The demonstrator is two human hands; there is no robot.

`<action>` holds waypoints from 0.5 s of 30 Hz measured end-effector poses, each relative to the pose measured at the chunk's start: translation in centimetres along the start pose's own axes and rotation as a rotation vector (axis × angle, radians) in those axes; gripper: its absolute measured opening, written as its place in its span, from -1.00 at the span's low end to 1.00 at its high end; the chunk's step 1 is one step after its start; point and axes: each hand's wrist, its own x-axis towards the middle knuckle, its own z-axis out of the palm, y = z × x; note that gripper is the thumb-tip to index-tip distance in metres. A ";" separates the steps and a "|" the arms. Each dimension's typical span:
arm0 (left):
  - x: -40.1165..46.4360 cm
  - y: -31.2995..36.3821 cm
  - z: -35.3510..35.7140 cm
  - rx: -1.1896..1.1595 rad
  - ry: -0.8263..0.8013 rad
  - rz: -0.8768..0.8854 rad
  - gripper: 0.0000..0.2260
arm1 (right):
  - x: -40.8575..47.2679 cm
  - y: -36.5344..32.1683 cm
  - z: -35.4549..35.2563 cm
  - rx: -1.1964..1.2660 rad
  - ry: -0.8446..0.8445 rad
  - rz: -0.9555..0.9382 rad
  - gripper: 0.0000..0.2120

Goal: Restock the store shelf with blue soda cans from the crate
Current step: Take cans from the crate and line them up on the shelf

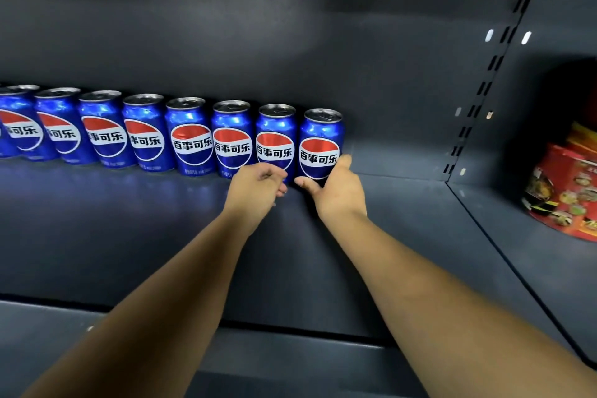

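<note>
A row of several blue soda cans (192, 136) stands upright along the back of the dark shelf (129, 220), labels facing out. The rightmost can (319, 139) is at the end of the row. My right hand (336, 191) holds its lower part, thumb on the can's left side and fingers along its right side. My left hand (258, 186) hovers with loosely curled fingers in front of the second can from the right (276, 136) and holds nothing. The crate is out of view.
To the right of the last can the shelf runs bare to a slotted upright (478, 100). Beyond it, the neighbouring bay holds red food packages (565, 187). A lower shelf edge (290, 349) runs under my forearms.
</note>
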 end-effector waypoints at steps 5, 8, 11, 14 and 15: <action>0.0 0.2 -0.2 -0.019 -0.012 -0.025 -0.81 | 0.0 -0.2 -0.2 0.032 0.034 0.048 -0.42; 0.1 0.2 -0.3 -0.018 -0.025 -0.034 -0.81 | 0.1 -0.3 -0.1 0.043 0.046 0.063 -0.41; 0.1 0.2 -0.3 -0.010 -0.037 -0.029 -0.81 | 0.1 -0.3 0.0 0.025 0.050 0.066 -0.39; -0.6 0.6 -0.5 0.004 -0.054 -0.022 -0.83 | -0.2 -0.5 -0.1 0.064 0.038 0.061 -0.36; -1.1 0.8 -0.6 -0.014 -0.060 -0.032 -0.84 | -0.6 -0.5 -0.2 0.104 0.032 0.070 -0.33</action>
